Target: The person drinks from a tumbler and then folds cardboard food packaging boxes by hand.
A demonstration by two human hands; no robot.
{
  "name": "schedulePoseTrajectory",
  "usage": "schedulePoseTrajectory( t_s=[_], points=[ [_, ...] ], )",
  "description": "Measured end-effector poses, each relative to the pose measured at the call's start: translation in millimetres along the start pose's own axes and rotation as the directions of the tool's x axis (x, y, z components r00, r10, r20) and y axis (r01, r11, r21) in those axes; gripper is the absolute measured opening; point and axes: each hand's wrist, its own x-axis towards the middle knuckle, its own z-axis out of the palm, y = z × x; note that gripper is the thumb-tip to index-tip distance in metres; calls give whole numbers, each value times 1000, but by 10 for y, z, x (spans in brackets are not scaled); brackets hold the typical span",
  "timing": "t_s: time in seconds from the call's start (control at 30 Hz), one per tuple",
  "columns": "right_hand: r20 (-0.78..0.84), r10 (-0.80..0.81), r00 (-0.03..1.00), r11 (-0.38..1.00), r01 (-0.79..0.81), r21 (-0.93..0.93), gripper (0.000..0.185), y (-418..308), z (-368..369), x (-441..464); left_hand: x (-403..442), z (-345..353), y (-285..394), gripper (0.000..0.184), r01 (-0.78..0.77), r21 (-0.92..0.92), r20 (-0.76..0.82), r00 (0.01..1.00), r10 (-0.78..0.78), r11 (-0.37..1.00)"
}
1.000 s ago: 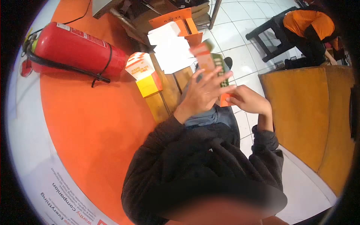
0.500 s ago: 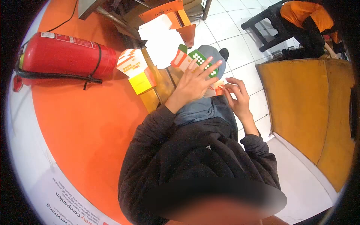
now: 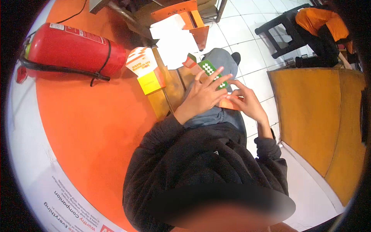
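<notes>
On my lap lies a small folding carton (image 3: 208, 67) with green panels, white diamond shapes and orange end parts. Across it my left hand (image 3: 203, 92) rests with fingers spread, hiding its middle. At the near end my right hand (image 3: 249, 102) pinches an orange flap (image 3: 228, 103) of the carton between thumb and fingers. Beyond my left hand, a white unfolded cardboard sheet (image 3: 174, 44) lies on the wooden bench (image 3: 158, 106). Beside it stands a folded carton (image 3: 150, 82), yellow and orange with printed lettering.
A red fire extinguisher (image 3: 73, 50) lies at the left on the orange surface (image 3: 92, 127). An open orange box (image 3: 176, 11) is at the back. To the right stand a wooden panel (image 3: 309, 120) and a black stool (image 3: 276, 34), with another person in orange and black (image 3: 324, 23) beside it.
My right fingers have closed in on the carton's near end, and more of its orange flap now shows. My left hand stays spread on the carton. The whole view has shifted slightly.
</notes>
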Motion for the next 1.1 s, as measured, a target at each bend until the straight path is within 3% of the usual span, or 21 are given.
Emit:
schedulePoseTrajectory(
  t_s=[0.03, 0.07, 0.1, 0.17, 0.23, 0.3, 0.33, 0.47, 0.6, 0.73, 0.8, 0.87, 0.93, 0.97, 1.03, 1.1],
  points=[
    [-35, 21, 999, 996, -24, -81, 31, -85, -3, -33, -14, -9, -40, 19, 60, -10, -41, 997, -60, 998],
    [-214, -287, 934, 898, 185, -398, 36, -92, -35, -56, -34, -60, -89, 19, 119, -24, -80, 989, -121, 993],
    [-272, -598, 754, 665, 277, -693, 40, -113, -82, -83, -61, -110, -138, 19, 175, -40, -115, 977, -178, 984],
    [-405, -582, 705, 773, 326, -544, 39, -169, -231, -151, -91, -171, -221, 17, 284, -143, -247, 917, -312, 948],
    [-481, -529, 699, 828, 549, -114, 29, -102, -252, -98, -64, -209, -275, 16, 345, -309, -338, 832, -441, 887],
    [-459, -488, 742, 839, 543, -13, 18, -61, -165, -49, -37, -265, -235, 12, 332, -305, -287, 862, -419, 892],
    [-464, -454, 760, 871, 489, -52, 12, -72, -129, -63, -21, -303, -195, 12, 322, -272, -249, 887, -390, 907],
    [-517, -381, 766, 842, 519, 149, 10, -126, -32, -11, 118, -601, -55, 14, 295, -237, -188, 921, -341, 926],
    [-545, -495, 677, 854, 493, -163, 13, -171, 39, 60, 163, -660, 55, 16, 271, -432, -96, 934, -343, 860],
    [-430, -644, 633, 759, 457, -463, 16, -367, 48, -8, 193, -566, 106, 11, 280, -666, -59, 905, -422, 691],
    [-610, -575, 546, 818, 378, -433, 17, -322, 104, -10, 173, -469, 113, 10, 277, -743, -99, 855, -509, 609],
    [-740, -532, 411, 845, 317, -431, 18, -273, 168, 21, 157, -482, 145, 13, 182, -666, -209, 885, -416, 723],
    [-692, -582, 427, 811, 366, -456, 17, -317, 155, 27, 127, -550, 166, 26, 120, -612, -229, 920, -320, 782],
    [-666, -606, 434, 793, 390, -468, 17, -367, 126, 18, 122, -494, 141, 27, 108, -688, -236, 902, -361, 718],
    [-437, -631, 641, 773, 472, -424, 14, -448, 15, -7, 92, -338, 74, 31, 75, -817, -231, 866, -444, 572],
    [-164, -614, 772, 758, 519, -394, 14, -497, -67, 27, 189, -457, 195, 28, 101, -976, -25, 829, -558, 194]
  ],
)
